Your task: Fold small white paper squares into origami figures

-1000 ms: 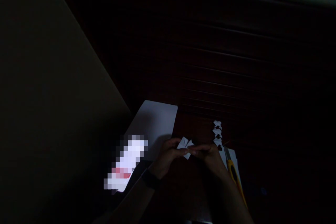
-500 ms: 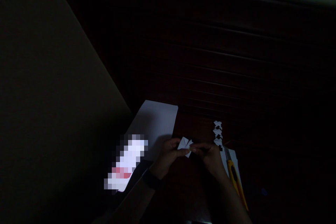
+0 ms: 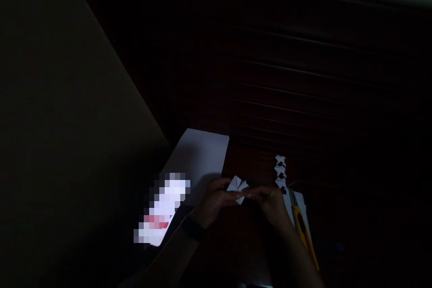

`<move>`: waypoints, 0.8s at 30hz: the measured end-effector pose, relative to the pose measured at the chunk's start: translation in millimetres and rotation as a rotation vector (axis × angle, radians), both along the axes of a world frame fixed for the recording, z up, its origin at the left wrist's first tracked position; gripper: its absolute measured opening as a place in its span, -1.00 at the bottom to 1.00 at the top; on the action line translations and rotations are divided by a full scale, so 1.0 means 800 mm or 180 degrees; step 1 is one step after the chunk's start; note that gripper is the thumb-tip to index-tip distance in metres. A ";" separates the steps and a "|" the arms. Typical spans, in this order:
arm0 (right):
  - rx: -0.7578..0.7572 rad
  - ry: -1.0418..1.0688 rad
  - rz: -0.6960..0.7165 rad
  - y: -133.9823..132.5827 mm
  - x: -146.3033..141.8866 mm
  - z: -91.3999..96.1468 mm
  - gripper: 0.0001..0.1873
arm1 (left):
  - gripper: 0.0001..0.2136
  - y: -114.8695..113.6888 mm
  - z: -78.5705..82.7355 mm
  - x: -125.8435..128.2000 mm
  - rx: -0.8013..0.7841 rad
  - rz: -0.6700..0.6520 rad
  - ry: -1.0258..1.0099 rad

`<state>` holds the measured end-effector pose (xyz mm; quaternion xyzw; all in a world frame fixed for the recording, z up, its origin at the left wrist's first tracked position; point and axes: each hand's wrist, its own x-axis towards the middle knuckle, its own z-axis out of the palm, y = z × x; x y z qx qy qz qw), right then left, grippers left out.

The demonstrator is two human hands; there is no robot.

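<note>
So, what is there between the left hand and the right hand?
In the head view, a small folded white paper is between them, held by the left hand and right hand.

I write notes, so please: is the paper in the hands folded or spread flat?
Folded: the small white paper shows crease lines and pointed flaps.

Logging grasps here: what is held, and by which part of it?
A folded white paper: left fingers at its left side, right fingers at its right.

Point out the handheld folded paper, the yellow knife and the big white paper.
Folded paper (image 3: 235, 184), head view: upper creased face.
Yellow knife (image 3: 304, 233), head view: the handle.
Big white paper (image 3: 202, 159), head view: its bare middle.
</note>
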<state>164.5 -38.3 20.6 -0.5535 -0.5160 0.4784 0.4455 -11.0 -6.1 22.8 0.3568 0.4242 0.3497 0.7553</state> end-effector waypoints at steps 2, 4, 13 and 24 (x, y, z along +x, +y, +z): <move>0.0044 -0.0046 0.0041 0.000 -0.001 -0.003 -0.89 | -0.73 0.001 0.001 0.001 -0.0061 0.0111 0.0092; 0.0091 -0.0148 0.0071 0.000 -0.001 -0.006 -0.86 | -0.74 0.001 0.001 0.001 -0.0045 0.0217 0.0157; 0.0097 -0.0390 0.0038 0.001 -0.003 -0.004 -0.84 | -0.81 0.001 -0.005 0.006 0.0319 0.0329 0.0333; -0.0186 -0.0323 -0.0606 0.005 -0.018 0.000 -0.84 | -0.90 0.003 -0.015 0.014 0.1486 0.0347 0.1497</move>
